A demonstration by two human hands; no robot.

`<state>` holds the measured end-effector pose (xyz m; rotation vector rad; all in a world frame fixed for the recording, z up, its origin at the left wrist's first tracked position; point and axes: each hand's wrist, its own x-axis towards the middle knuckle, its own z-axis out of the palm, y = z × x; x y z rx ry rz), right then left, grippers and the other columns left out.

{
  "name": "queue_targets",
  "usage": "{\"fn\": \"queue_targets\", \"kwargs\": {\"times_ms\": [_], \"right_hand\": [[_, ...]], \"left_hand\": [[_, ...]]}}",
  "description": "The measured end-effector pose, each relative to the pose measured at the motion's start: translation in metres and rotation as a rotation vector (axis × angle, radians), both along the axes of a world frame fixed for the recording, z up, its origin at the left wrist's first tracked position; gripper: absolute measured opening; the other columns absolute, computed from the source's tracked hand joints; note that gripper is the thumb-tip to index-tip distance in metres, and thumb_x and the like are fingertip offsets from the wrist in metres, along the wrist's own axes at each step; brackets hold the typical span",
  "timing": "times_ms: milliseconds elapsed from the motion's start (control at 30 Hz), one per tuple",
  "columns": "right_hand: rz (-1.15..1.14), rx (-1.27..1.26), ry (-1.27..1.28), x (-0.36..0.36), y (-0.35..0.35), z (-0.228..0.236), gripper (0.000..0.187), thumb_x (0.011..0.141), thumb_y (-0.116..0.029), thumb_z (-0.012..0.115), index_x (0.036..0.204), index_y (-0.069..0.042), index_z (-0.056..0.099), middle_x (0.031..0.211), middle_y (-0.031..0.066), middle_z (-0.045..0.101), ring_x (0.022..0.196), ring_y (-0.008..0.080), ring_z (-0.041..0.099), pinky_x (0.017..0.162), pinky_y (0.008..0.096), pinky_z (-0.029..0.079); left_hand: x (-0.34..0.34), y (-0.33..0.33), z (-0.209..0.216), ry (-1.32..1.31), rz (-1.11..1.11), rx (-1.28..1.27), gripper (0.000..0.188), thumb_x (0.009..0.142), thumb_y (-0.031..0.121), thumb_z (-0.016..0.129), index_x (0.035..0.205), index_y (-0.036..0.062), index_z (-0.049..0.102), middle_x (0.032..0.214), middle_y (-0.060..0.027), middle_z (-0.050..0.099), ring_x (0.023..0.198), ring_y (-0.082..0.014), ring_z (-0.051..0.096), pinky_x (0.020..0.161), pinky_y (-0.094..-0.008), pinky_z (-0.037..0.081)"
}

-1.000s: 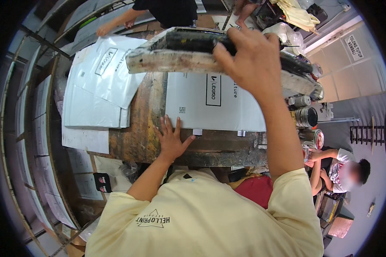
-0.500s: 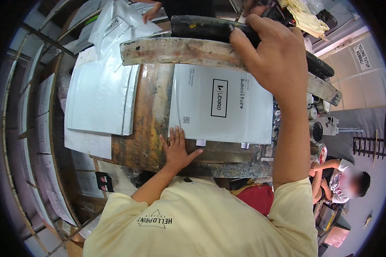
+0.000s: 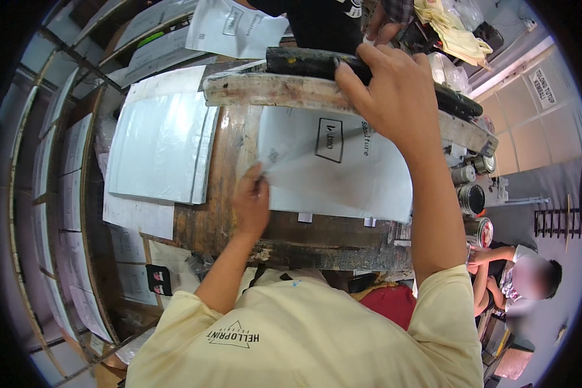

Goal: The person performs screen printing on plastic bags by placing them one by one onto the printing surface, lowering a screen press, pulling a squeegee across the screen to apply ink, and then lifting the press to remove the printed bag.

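A white plastic bag (image 3: 339,184) printed with a black boxed logo lies on the stained wooden table, its left edge lifted and blurred. My left hand (image 3: 251,204) pinches that edge near the corner. Above the bag's far side, a raised wooden screen frame (image 3: 278,90) is tilted up, with a black ink-stained bar (image 3: 304,63) along it. My right hand (image 3: 394,90) grips the bar and frame from above, thumb on the near side. The fingertips beyond the bar are partly hidden. To the left sits a stack of blank white bags (image 3: 155,155).
Shelves (image 3: 64,194) of flat white bags line the left side. At the far side a person in black (image 3: 323,22) stands behind another printed bag (image 3: 236,29). Several ink cans (image 3: 470,199) line the table's right end. A seated person (image 3: 507,271) is farther right.
My left hand has gone from lying spread by the bag's near left corner to pinching and lifting its edge. At the far left, the other printed bag has moved away toward the back.
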<state>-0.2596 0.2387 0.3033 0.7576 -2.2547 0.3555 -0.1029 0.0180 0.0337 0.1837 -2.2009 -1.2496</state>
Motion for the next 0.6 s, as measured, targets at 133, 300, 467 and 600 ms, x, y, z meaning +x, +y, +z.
{"fn": "queue_targets", "kwargs": {"times_ms": [133, 300, 467, 600], "right_hand": [[-0.038, 0.019, -0.068, 0.005, -0.001, 0.006, 0.037, 0.087, -0.041, 0.068, 0.088, -0.004, 0.072, 0.079, 0.0122, 0.067, 0.081, 0.0329, 0.066, 0.081, 0.0466, 0.042], [-0.061, 0.075, -0.153, 0.002, -0.012, 0.018, 0.033, 0.085, -0.036, 0.07, 0.092, -0.003, 0.069, 0.081, 0.013, 0.065, 0.083, 0.0333, 0.063, 0.079, 0.0442, 0.042], [-0.096, 0.087, -0.197, -0.002, -0.01, 0.023, 0.032, 0.082, -0.03, 0.068, 0.097, -0.002, 0.068, 0.082, 0.0142, 0.062, 0.08, 0.0348, 0.059, 0.08, 0.043, 0.042], [-0.045, 0.124, -0.219, -0.01, -0.014, 0.031, 0.029, 0.083, -0.028, 0.066, 0.093, -0.001, 0.065, 0.081, 0.0163, 0.06, 0.078, 0.0377, 0.056, 0.077, 0.0437, 0.04]], "left_hand": [[-0.003, -0.098, 0.001, -0.302, 0.065, 0.523, 0.052, 0.093, -0.002, 0.063, 0.144, 0.004, 0.058, 0.096, -0.0085, 0.071, 0.076, -0.01, 0.066, 0.068, -0.0244, 0.054], [-0.017, -0.264, -0.034, -0.395, 0.081, 0.259, 0.064, 0.082, -0.007, 0.057, 0.145, 0.0049, 0.057, 0.086, -0.0047, 0.07, 0.066, -0.0076, 0.061, 0.063, -0.0238, 0.053], [-0.055, -0.404, -0.039, -0.491, 0.109, 0.011, 0.066, 0.078, -0.008, 0.056, 0.142, 0.0075, 0.061, 0.099, -0.0098, 0.075, 0.064, -0.0098, 0.062, 0.064, -0.0272, 0.055], [-0.072, -0.5, -0.021, -0.435, 0.192, -0.6, 0.065, 0.078, -0.009, 0.051, 0.138, 0.0118, 0.066, 0.129, -0.022, 0.069, 0.105, -0.0288, 0.07, 0.101, -0.0372, 0.052]]}}
